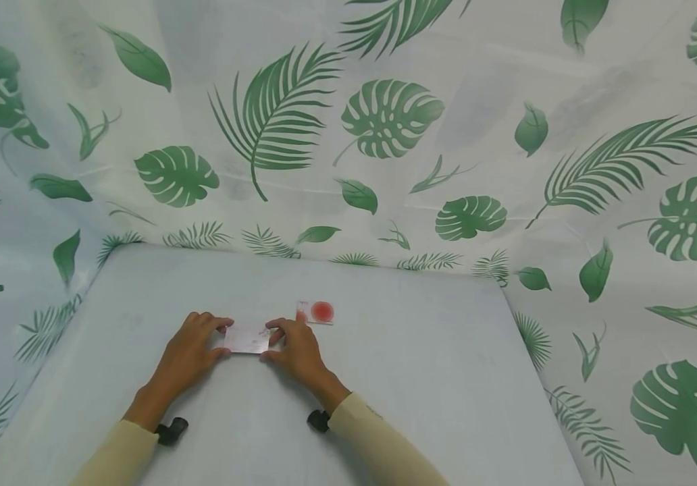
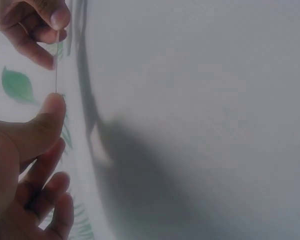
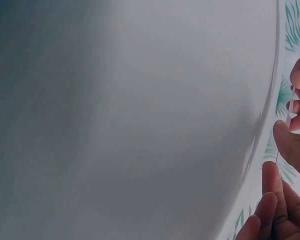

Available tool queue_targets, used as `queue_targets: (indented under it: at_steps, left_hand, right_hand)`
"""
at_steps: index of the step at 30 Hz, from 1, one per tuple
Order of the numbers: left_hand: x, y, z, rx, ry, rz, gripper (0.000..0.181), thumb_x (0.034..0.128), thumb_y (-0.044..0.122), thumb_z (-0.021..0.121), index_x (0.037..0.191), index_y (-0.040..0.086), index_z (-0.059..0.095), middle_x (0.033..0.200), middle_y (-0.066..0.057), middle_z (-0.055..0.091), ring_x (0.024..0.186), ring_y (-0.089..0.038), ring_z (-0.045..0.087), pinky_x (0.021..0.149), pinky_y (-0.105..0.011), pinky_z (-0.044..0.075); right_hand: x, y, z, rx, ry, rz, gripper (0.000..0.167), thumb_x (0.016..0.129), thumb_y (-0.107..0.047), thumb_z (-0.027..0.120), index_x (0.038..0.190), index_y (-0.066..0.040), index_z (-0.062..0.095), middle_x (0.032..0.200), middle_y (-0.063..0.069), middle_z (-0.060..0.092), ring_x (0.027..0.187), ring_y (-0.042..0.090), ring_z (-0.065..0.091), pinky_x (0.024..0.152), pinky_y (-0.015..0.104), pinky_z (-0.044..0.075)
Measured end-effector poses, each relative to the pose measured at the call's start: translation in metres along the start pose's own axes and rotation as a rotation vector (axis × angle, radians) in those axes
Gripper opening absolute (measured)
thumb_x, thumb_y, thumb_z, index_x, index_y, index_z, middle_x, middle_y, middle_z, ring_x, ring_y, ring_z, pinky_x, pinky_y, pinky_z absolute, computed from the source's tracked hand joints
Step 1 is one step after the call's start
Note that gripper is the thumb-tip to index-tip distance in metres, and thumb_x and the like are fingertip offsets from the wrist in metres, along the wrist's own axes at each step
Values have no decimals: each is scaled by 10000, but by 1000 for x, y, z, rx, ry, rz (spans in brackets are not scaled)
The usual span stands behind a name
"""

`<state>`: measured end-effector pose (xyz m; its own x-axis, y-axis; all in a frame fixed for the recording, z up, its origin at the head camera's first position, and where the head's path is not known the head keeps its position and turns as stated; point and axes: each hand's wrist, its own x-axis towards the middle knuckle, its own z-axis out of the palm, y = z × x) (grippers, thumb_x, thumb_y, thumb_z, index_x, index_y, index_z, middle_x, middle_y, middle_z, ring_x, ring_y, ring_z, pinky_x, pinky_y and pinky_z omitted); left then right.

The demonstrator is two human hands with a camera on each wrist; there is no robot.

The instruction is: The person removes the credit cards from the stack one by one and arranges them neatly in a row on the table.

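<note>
Both hands hold a thin pale pink card (image 1: 247,338) flat between them in the head view. My left hand (image 1: 192,347) pinches its left end between thumb and fingers, and my right hand (image 1: 297,351) pinches the right end. In the left wrist view the card (image 2: 56,75) shows edge-on, with the left hand (image 2: 32,160) below it. The right wrist view has the right hand (image 3: 285,190) at the edge of the frame. Just beyond the right hand, a second card (image 1: 322,311) with a red circle lies on the table.
The white table (image 1: 421,378) has its far edge against a white sheet (image 1: 300,223) printed with green leaves, which also hangs along both sides. A black wrist strap piece (image 1: 172,430) is on the left wrist, another (image 1: 319,421) on the right.
</note>
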<state>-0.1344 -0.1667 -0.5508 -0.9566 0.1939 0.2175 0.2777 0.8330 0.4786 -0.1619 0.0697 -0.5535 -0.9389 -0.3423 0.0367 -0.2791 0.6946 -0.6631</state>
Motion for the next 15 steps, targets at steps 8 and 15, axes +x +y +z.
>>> queue_targets:
  at_steps: [8, 15]
  left_hand:
    - [-11, -12, -8, 20, 8, -17, 576, 755, 76, 947, 1281, 58, 714, 1054, -74, 695, 1057, -311, 572, 879, -487, 518]
    - [-21, -20, -20, 11, 3, -46, 577, 774, 50, 928, 1305, 62, 702, 1068, -83, 688, 1073, -316, 558, 899, -509, 508]
  right_hand:
    - [4, -14, 15, -33, -22, -11, 533, 791, -178, 956, 1282, -156, 750, 904, -78, 769, 783, 14, 475, 713, 144, 401]
    - [7, -25, 27, -51, -26, -16, 517, 793, -190, 956, 1270, -164, 758, 900, -92, 776, 789, 13, 491, 722, 143, 404]
